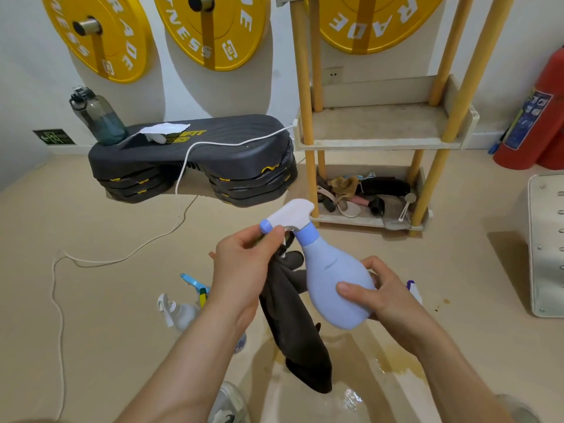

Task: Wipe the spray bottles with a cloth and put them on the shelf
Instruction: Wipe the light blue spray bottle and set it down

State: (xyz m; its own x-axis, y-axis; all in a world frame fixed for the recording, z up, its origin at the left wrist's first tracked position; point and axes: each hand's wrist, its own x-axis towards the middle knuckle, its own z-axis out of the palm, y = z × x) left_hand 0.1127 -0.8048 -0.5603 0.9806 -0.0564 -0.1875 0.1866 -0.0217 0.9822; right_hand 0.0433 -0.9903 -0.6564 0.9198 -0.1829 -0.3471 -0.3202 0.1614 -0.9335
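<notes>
right hand [381, 291] gripped lilac spray bottle [332, 279] by its body, tilted, above the floor | left hand [241, 267] pinched dark cloth [293, 325] against its nozzle | shelf [381, 126] stood behind

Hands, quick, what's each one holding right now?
Left hand: closed, holding the dark cloth.
Right hand: closed, gripping the blue spray bottle.
</notes>
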